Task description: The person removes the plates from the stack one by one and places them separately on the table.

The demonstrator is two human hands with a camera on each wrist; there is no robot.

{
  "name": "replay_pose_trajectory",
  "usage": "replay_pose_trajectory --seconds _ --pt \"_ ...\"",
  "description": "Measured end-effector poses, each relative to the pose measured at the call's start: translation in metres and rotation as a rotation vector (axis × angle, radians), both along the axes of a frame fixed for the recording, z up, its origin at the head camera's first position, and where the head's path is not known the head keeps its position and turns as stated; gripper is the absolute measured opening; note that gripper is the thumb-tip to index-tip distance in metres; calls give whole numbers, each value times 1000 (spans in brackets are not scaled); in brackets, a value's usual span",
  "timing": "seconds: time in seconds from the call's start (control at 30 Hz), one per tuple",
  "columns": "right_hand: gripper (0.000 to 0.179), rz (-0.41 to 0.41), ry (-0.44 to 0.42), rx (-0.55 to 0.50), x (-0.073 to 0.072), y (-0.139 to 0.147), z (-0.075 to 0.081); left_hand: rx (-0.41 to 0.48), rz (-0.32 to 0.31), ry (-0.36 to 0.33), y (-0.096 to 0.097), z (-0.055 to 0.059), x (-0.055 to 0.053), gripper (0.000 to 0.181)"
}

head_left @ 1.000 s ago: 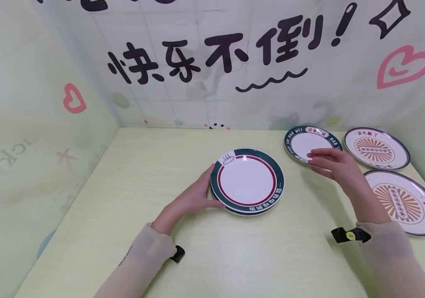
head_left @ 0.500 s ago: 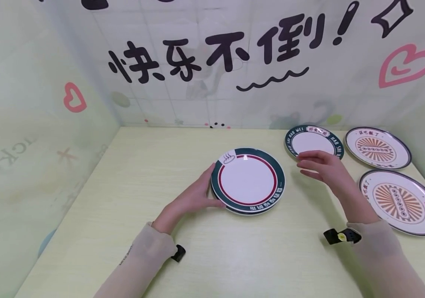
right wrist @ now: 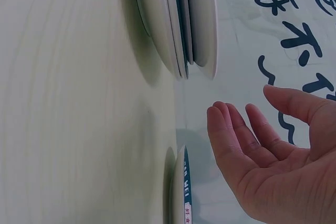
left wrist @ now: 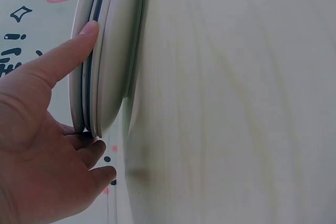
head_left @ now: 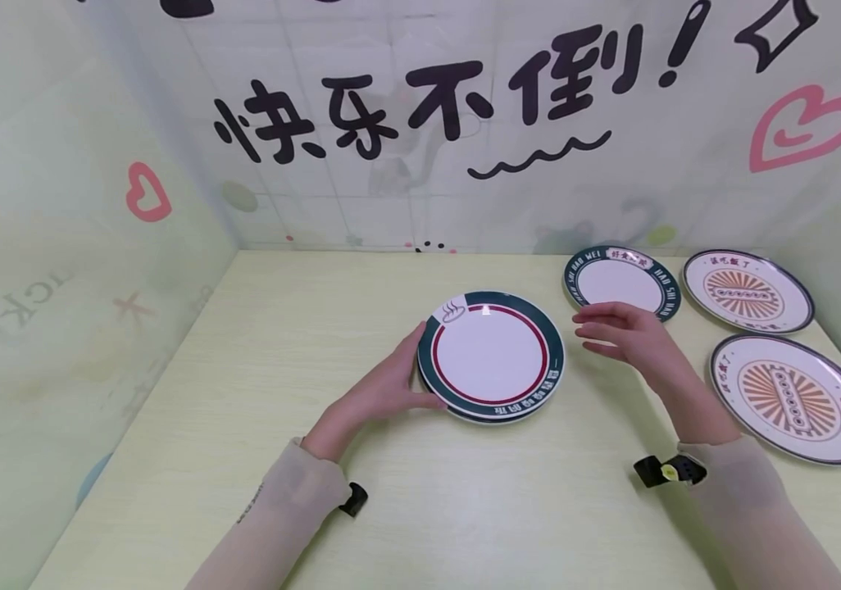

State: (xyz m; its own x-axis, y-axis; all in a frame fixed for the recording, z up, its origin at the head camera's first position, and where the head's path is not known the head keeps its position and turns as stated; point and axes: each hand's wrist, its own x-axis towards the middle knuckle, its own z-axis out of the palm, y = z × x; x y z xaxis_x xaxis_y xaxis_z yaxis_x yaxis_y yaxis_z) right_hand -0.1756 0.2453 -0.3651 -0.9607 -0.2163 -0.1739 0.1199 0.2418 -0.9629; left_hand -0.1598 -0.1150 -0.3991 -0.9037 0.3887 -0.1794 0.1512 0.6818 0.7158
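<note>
A stack of round plates (head_left: 490, 354) stands mid-table. Its top plate is white with a dark green rim and a red ring. My left hand (head_left: 385, 388) grips the stack's left edge, the thumb on the near side and the fingers farther round. In the left wrist view several rims of the stack (left wrist: 116, 51) show edge-on beside the thumb. To the right of the stack, my right hand (head_left: 630, 338) hovers with extended, slightly bent fingers and holds nothing. The right wrist view shows a gap between those fingers and the stack (right wrist: 176, 19).
Behind my right hand lies a green-rimmed plate (head_left: 615, 279), partly covered by it. Two white plates with orange sunburst prints, a far one (head_left: 748, 291) and a near one (head_left: 793, 399), lie along the right wall. A printed backdrop (head_left: 361, 205) closes off the table's back.
My right hand has moved left, away from the sunburst plates and closer to the stack. The left hand has kept its place on the stack.
</note>
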Motion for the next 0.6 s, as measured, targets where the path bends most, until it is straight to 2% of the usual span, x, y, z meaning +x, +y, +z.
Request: replay_pose_trajectory --seconds 0.6 --pt "53 15 -36 52 1 -12 -4 6 -6 -2 -1 -1 -2 122"
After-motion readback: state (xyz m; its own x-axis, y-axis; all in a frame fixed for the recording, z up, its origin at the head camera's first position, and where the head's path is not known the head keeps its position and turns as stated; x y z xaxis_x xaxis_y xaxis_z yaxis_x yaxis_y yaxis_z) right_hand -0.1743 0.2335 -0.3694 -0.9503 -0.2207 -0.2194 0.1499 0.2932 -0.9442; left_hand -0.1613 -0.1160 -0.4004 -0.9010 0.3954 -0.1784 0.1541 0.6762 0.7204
